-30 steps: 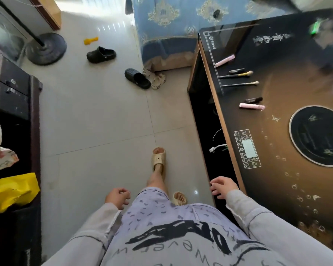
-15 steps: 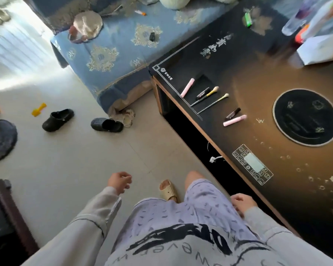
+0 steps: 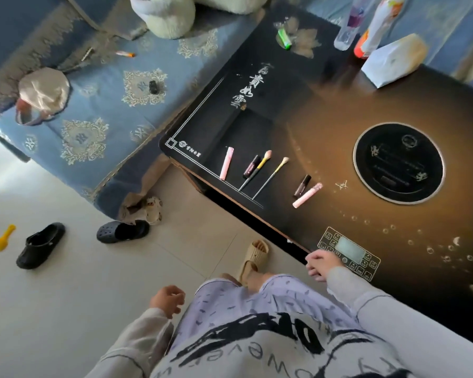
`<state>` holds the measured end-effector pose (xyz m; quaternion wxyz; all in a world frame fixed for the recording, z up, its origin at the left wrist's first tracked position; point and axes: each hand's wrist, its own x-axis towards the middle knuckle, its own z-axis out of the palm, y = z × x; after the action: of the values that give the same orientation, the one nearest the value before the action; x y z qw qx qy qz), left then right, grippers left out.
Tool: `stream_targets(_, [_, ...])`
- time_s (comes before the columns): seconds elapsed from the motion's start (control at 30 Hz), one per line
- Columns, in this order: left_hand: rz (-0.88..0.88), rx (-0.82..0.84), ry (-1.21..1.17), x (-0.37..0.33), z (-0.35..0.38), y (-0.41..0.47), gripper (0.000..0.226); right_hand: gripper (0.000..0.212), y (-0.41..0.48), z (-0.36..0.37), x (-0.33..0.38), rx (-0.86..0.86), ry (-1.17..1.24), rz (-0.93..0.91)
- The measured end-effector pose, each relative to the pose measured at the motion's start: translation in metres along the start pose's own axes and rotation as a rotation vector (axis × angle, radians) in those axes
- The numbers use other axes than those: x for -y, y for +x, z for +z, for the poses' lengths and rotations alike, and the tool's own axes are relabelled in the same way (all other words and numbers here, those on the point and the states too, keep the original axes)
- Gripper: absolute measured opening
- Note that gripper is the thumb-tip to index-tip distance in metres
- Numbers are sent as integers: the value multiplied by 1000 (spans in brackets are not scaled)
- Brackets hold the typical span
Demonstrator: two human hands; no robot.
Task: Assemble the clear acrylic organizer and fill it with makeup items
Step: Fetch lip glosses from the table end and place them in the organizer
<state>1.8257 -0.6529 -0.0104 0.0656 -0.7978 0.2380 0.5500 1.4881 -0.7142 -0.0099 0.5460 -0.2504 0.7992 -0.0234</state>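
Note:
Several makeup items lie in a row on the dark glass table (image 3: 339, 110): a pink tube (image 3: 226, 163), a dark tube (image 3: 251, 166), two yellow-handled brushes (image 3: 257, 168) (image 3: 272, 175), a small dark tube (image 3: 302, 185) and a second pink tube (image 3: 307, 195). No acrylic organizer shows. My right hand (image 3: 320, 264) hangs with loosely curled fingers at the table's near edge, beside the printed control panel (image 3: 348, 252), holding nothing. My left hand (image 3: 167, 300) hangs loose over the floor beside my leg, also empty.
A blue patterned sofa (image 3: 99, 110) stands left of the table, with a plush toy (image 3: 170, 17) on it. Bottles (image 3: 351, 20) and a white tissue pack (image 3: 393, 60) sit at the table's far end. Two black clogs (image 3: 40, 245) (image 3: 122, 231) and a yellow toy (image 3: 4, 238) lie on the tiled floor.
My view has swung right and toward the table, bringing the makeup row nearer the centre. My right hand has come up to the table edge by the control panel.

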Motion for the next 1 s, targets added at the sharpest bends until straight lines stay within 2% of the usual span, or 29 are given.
stream_targets(0.2, [83,28,57,-73,-22,21,17,34,3,-9,19,-14,-26,29])
stream_targets(0.4, [182,55,142,-146,-36,36,26,33,2,-1,25,-2,20,107])
stream_targets(0.5, [222,58,239,-177,-45,45,15,34,5,-2,34,-19,68,131])
stream_targets(0.7, [309,-23,374,-241,-57,69,27,13,32,-12,66,-54,247,150])
stream_targets(0.87, [406,-146,479,-291,-47,85,39,6,73,-19,92,-172,307,194])
stream_targets(1.0, [401,-197,469,-314,-35,99,44,28,106,-25,116,-247,265,198])
